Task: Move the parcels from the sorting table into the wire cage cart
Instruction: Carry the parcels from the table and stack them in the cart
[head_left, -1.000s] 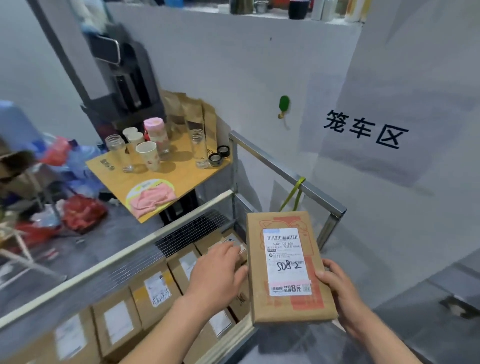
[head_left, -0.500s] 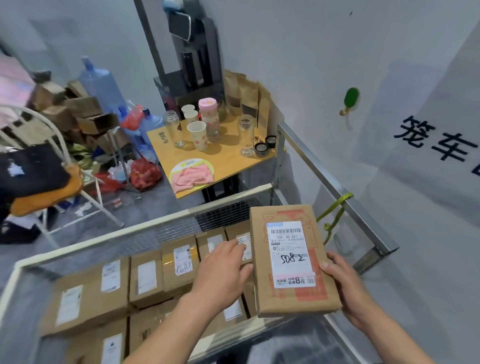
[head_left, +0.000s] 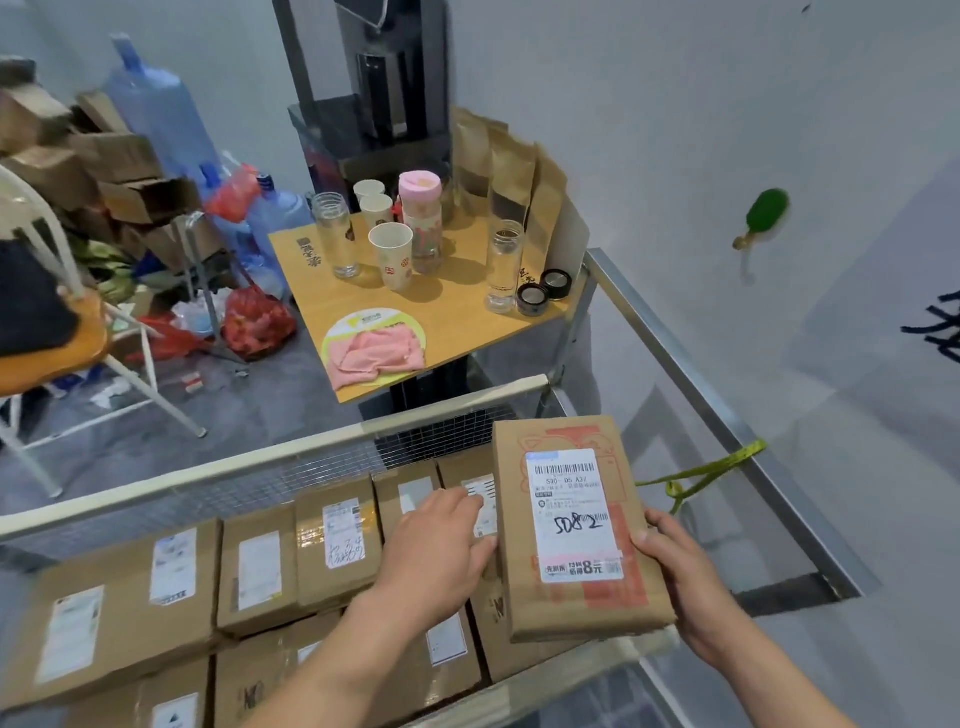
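Cage cart rim beneath held parcel

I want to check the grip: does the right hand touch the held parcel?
Touching. The head view shows the right hand with fingers curled over the right edge of the parcel, no gap visible.

The brown cardboard parcel carries red print and a white label with black handwriting, the desk is yellowish wood, the cloth pink, the strap green.
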